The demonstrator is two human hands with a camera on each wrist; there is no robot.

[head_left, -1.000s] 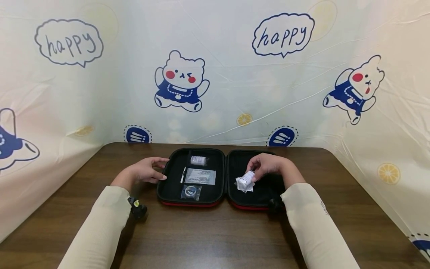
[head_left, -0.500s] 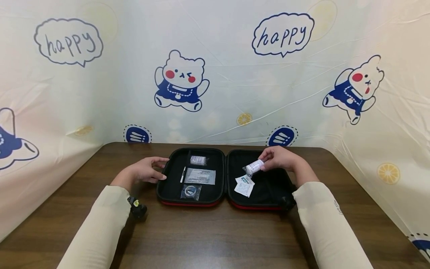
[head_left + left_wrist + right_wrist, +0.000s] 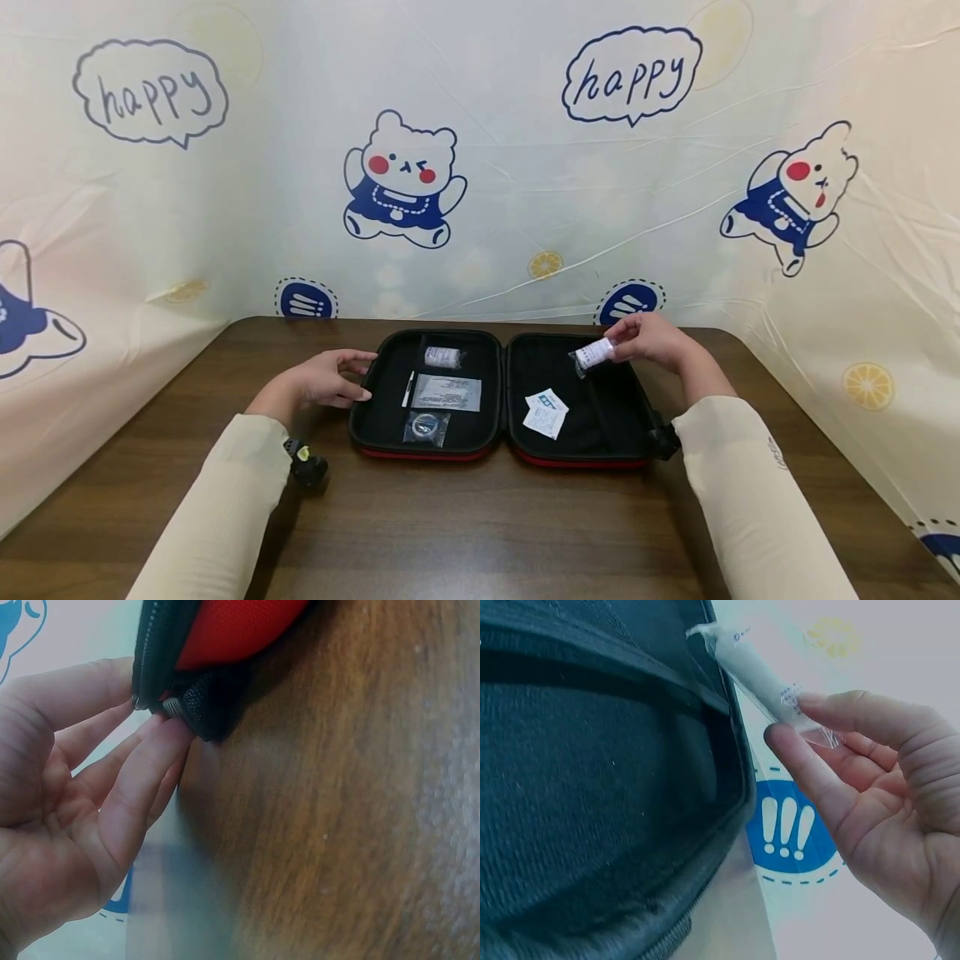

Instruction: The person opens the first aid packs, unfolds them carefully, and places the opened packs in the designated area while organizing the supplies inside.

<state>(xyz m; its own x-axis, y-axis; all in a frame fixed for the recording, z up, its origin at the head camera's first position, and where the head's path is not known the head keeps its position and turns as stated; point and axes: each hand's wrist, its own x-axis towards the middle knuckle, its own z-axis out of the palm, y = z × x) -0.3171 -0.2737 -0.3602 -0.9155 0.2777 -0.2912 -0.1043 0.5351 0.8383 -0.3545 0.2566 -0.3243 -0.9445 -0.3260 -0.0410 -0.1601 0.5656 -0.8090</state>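
Note:
My right hand [image 3: 651, 340] pinches one end of a wrapped gauze bandage roll [image 3: 594, 353] between thumb and fingertips. In the right wrist view, this white roll [image 3: 754, 671] in clear plastic is by the case's dark rim. A black case [image 3: 555, 367] with red outer sides lies unfolded on the table. At its left edge, my left hand [image 3: 330, 379] holds the rim; the left wrist view has thumb and fingers against the zipped edge [image 3: 161, 652]. Two small white sachets [image 3: 546, 414] lie overlapping in the right half.
In the left half lie another wrapped roll [image 3: 442, 357], a flat printed packet [image 3: 447, 392], a slim black-and-white stick [image 3: 408, 389] and a bagged ring-shaped roll [image 3: 425, 427]. Brown wooden table [image 3: 480, 525] extends in front; a printed cloth [image 3: 510, 192] hangs behind.
My right hand has lifted the bandage roll off the sachets and carried it back and to the right, toward the case's far edge. The left hand has stayed put.

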